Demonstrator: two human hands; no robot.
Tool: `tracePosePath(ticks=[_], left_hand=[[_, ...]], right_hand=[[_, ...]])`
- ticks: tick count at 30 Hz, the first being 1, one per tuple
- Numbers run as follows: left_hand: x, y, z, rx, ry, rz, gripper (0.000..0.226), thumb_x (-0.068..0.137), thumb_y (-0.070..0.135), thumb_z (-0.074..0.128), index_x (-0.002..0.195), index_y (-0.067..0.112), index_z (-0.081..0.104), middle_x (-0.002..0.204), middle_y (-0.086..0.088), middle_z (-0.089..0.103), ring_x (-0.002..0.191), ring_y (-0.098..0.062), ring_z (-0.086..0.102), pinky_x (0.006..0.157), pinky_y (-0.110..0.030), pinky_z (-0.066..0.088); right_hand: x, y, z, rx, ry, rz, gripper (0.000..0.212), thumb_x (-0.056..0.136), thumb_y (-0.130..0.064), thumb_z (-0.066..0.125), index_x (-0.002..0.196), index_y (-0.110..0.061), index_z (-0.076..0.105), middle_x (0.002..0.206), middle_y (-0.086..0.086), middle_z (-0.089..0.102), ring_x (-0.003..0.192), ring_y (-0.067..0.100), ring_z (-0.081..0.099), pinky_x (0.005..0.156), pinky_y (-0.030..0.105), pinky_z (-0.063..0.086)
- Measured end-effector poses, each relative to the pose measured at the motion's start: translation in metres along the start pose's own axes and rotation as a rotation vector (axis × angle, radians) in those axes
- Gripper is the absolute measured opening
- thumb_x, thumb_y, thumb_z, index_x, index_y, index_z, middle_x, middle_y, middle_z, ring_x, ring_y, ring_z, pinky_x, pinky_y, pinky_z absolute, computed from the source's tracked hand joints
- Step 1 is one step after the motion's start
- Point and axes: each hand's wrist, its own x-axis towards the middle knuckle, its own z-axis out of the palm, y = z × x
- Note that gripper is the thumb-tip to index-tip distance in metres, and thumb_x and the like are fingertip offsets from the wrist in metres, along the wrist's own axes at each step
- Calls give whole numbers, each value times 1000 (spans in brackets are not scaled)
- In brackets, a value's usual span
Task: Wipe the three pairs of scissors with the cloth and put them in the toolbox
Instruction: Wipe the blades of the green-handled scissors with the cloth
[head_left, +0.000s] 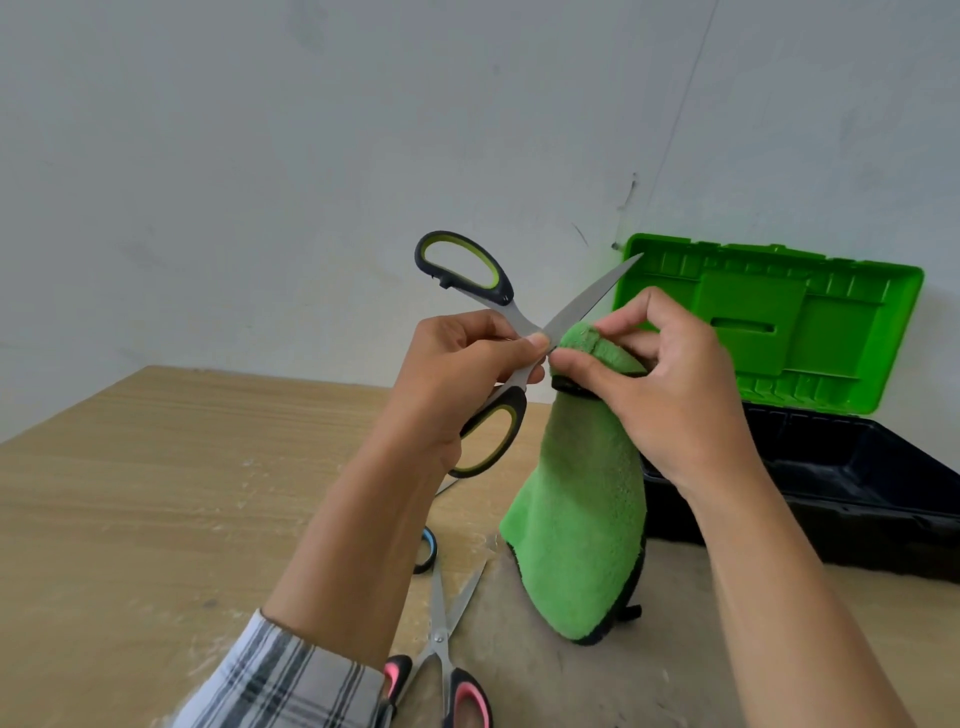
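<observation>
Head view, mid-frame: our left hand (457, 364) grips the green scissors (522, 314) at the pivot, blades spread, while our right hand (670, 384) pinches the cloth (582, 519) round one blade. If the handles swing shut we could nick those fingers; the open toolbox (810, 525) stands at right.

Brushed, matt steel blades on the green-handled scissors (522, 317) gripped in the left hand (457, 374); a plush, napped cloth (576, 519) pinched by the right hand (670, 395); behind it, the toolbox (852, 332) — smooth moulded plastic; below both hands, a pale wood-grain table (156, 493) — scuffed, smeared.
</observation>
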Motion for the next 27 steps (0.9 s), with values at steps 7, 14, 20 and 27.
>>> tracePosePath(ticks=[7,14,20,27], left_hand=[[0,2,1,-7,-16,-4,19,83,11,73,68,8,62,62,-7,62,62,-11,67,53,-18,49],[0,6,-8,-30,-1,-38,15,83,13,73,75,6,62,68,-9,63,63,-9,67,53,-19,49],[0,7,-16,-29,9,-52,19,83,14,73,67,11,62,67,-3,68,69,-11,69,56,-20,51],[2,7,-25,3,4,-73,18,83,14,72,68,10,63,67,-5,65,67,-10,67,56,-19,50]], right_hand=[[2,1,-1,72,-29,46,29,81,-33,82,85,-23,55,81,-6,79,77,8,75,74,37,61],[4,4,-25,141,-217,128,28,79,-22,83,86,-16,57,79,2,79,69,15,73,66,31,52],[3,4,-40,164,-299,148,36,72,-24,84,90,-8,57,79,7,79,68,16,74,65,33,56],[4,15,-64,110,-339,199,47,59,-35,81,90,-8,59,82,10,79,79,29,75,76,43,58]])
